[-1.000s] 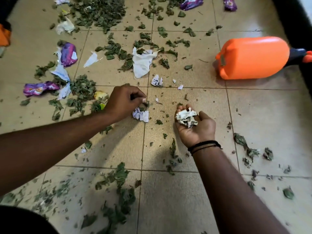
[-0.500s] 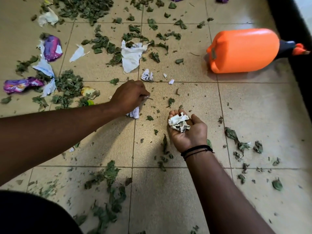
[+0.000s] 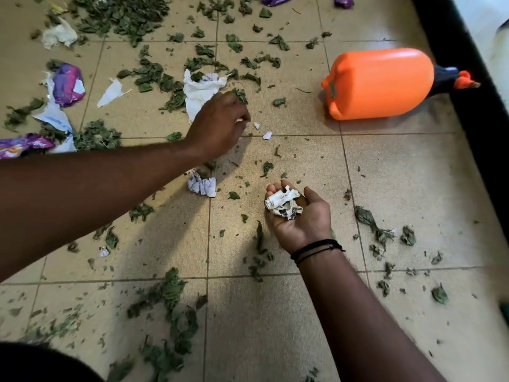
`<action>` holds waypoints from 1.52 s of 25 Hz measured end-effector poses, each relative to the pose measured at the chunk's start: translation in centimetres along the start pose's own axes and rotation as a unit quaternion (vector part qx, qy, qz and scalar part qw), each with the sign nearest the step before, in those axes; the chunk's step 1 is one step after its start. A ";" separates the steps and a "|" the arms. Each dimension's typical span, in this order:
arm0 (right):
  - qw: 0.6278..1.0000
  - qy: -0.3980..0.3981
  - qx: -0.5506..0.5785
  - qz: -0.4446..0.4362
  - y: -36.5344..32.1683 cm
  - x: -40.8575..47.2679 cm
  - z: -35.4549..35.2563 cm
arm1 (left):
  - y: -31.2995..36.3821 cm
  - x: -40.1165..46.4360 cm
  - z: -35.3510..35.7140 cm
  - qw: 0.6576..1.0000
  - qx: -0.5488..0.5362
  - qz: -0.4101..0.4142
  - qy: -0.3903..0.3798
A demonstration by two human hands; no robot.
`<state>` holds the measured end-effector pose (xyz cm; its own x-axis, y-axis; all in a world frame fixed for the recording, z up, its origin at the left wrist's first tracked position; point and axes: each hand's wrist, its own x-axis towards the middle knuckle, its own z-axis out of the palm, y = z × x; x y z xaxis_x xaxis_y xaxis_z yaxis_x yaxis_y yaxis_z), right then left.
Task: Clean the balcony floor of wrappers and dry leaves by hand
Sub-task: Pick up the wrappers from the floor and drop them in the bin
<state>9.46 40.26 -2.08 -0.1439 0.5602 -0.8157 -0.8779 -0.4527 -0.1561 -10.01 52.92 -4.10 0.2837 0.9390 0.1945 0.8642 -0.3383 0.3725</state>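
Dry green leaves (image 3: 124, 12) and torn wrappers litter the beige tiled floor (image 3: 399, 175). My right hand (image 3: 301, 220) rests palm up near the middle, cupping a crumpled white paper wad (image 3: 283, 204). My left hand (image 3: 218, 123) reaches across to the far side, fingers curled down and pinched on a small white paper scrap (image 3: 240, 121) at floor level. Two tiny white bits (image 3: 267, 135) lie just right of its fingertips. A crumpled white wrapper (image 3: 202, 186) lies on the floor below my left wrist. A large white paper (image 3: 199, 91) sits just beyond my left hand.
An orange jerrycan (image 3: 380, 82) lies on its side at the right, beside a black ledge (image 3: 468, 100). Purple wrappers (image 3: 67, 84) and white torn pieces (image 3: 56, 119) lie at the left. More leaves (image 3: 172, 296) are scattered near me and at the right (image 3: 369, 220).
My left hand left the crumpled wrapper on the floor and moved forward to the small scraps near the large white paper. My right hand kept holding its wad.
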 end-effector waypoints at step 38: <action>1.000 -0.016 -0.019 -0.007 -1.5 -1.2 -0.3 | 3.6 1.7 0.2 0.866 -0.416 -0.276 0.036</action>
<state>11.09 40.07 -1.00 -0.1456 0.5882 -0.7955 -0.8625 -0.4693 -0.1892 -6.31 53.31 -2.64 -0.1293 0.9759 -0.1758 0.2531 0.2039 0.9457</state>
